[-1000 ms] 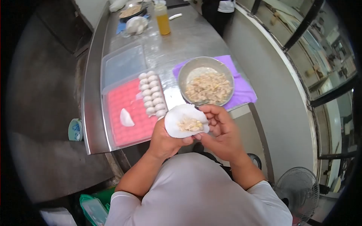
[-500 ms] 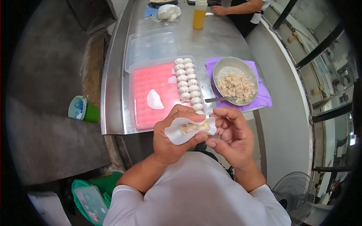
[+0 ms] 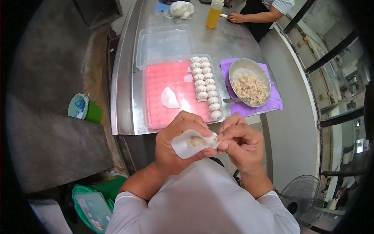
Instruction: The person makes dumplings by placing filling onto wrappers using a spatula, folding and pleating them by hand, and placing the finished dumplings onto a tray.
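Note:
A round white wrapper (image 3: 181,145) with pale chopped filling (image 3: 196,141) is folded up around that filling, its left side still open. My left hand (image 3: 171,146) cups the wrapper from the left, fingers above and thumb below. The fingertips of my right hand (image 3: 243,144) pinch its right edge. Beyond my hands lies a tray with a red base (image 3: 156,113), where two rows of pleated dumplings (image 3: 200,82) line the right side and a loose white wrapper (image 3: 170,98) lies near the middle. To the right, a metal bowl (image 3: 235,69) holds more filling and a flat metal utensil (image 3: 233,100).
The bowl rests on a purple cloth (image 3: 275,102). Farther back are a clear lid (image 3: 163,43), a bottle of yellow liquid (image 3: 213,15) and a plastic bag (image 3: 181,9). A co-worker's arm (image 3: 261,17) reaches over the table. A fan (image 3: 303,199) stands at lower right.
The wrapper, flat and open earlier, is now folded up around the filling. My right fingers have closed on its right edge. The camera view has shifted, and a co-worker's arm has come into view.

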Motion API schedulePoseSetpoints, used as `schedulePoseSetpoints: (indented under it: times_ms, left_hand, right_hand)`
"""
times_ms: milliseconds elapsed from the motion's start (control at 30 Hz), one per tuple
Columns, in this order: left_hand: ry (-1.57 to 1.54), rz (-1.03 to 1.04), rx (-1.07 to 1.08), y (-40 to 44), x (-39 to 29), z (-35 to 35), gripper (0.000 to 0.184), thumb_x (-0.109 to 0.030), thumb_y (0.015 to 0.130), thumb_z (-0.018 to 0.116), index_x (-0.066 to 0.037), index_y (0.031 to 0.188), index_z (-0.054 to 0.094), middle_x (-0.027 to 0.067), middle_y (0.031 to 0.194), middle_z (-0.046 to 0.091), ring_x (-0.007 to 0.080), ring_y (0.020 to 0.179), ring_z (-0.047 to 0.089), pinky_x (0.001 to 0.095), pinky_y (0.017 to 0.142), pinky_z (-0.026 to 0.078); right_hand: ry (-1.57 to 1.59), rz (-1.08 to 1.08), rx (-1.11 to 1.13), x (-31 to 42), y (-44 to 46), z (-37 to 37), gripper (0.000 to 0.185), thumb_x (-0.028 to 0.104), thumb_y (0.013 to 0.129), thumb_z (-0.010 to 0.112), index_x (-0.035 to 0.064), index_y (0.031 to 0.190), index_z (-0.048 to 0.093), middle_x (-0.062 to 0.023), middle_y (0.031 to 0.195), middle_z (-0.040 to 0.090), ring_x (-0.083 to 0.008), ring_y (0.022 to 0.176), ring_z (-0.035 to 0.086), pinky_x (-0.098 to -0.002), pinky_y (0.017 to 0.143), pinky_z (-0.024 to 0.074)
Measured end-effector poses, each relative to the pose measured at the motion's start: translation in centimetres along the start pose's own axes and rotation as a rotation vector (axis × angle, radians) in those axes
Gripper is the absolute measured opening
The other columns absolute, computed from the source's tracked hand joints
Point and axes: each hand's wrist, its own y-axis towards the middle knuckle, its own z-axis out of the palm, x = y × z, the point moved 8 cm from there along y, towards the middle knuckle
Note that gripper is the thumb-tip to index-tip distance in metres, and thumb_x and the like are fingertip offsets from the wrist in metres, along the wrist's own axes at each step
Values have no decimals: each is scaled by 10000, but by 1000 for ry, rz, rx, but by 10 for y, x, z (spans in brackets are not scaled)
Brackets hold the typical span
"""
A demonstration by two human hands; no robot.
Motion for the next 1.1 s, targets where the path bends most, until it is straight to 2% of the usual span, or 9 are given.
schedulePoseSetpoints:
  times_ms: [67, 167, 233, 333, 500, 600, 800, 900, 1100]
  left_hand:
    - [73, 57, 115, 0, -5, 3, 423, -102, 704, 909, -58, 1074, 708, 71, 1077, 623, 158, 969, 617, 293, 817, 510]
    - [102, 8, 123, 0, -6, 1, 427, -91, 695, 911, -64, 1071, 712, 72, 1086, 628, 160, 969, 621, 291, 814, 513]
    - [49, 20, 90, -2, -5, -4, 432, -87, 693, 911, -65, 1076, 712, 73, 1090, 629, 162, 976, 623, 293, 818, 514]
    - [45, 62, 89, -4, -10, -7, 433, -79, 688, 912, -60, 1072, 712, 78, 1096, 631, 167, 986, 627, 296, 824, 517]
    - [67, 25, 161, -4, -12, -1, 401, -61, 689, 909, -48, 1039, 713, 91, 1108, 633, 162, 988, 631, 293, 828, 522]
    - [-116, -4, 18, -8, -6, -11, 370, -49, 696, 902, -44, 1015, 715, 94, 1116, 635, 153, 989, 629, 289, 835, 524]
    - [42, -2, 178, -6, -13, 1, 359, -37, 713, 890, -40, 1022, 706, 100, 1119, 631, 149, 1001, 627, 285, 844, 523]
    - [-171, -43, 12, -9, -4, -7, 352, -31, 720, 884, -31, 1024, 707, 102, 1122, 630, 143, 1013, 622, 279, 844, 517]
    - [-28, -20, 168, -8, -9, 6, 343, -15, 744, 865, -34, 1041, 695, 102, 1126, 619, 133, 1035, 609, 277, 855, 507]
  right_hand:
    - [-71, -107, 6, 10, 0, 5, 165, -13, 846, 752, -12, 1004, 704, -68, 937, 623, -107, 795, 582, -251, 657, 469]
    - [-164, -13, -15, 13, 0, 5, 159, 10, 841, 763, -7, 992, 717, -68, 927, 632, -132, 802, 581, -258, 685, 464]
    - [-318, -159, 93, 23, 2, 14, 155, 10, 823, 773, -2, 971, 727, -76, 904, 653, -153, 777, 576, -249, 684, 451]
    - [-330, -205, 49, 25, 1, 18, 142, 3, 809, 775, -2, 944, 731, -83, 878, 670, -166, 771, 572, -263, 668, 456]
    - [-432, -177, 65, 32, 1, 23, 154, 1, 804, 777, -8, 950, 729, -85, 896, 677, -172, 806, 568, -277, 665, 457]
    - [-436, -214, 83, 30, 0, 24, 162, 0, 802, 777, -11, 957, 728, -85, 893, 677, -176, 809, 567, -280, 668, 460]
    - [-481, -185, 79, 36, -2, 27, 150, -2, 810, 767, -10, 955, 727, -81, 890, 678, -180, 793, 567, -284, 662, 466]
    - [-514, -208, 113, 34, -2, 26, 145, 0, 815, 761, -12, 954, 722, -85, 893, 678, -185, 794, 568, -285, 659, 468]
    - [-489, -173, 61, 36, -5, 24, 131, -9, 827, 740, -18, 955, 710, -91, 888, 675, -192, 786, 566, -290, 649, 466]
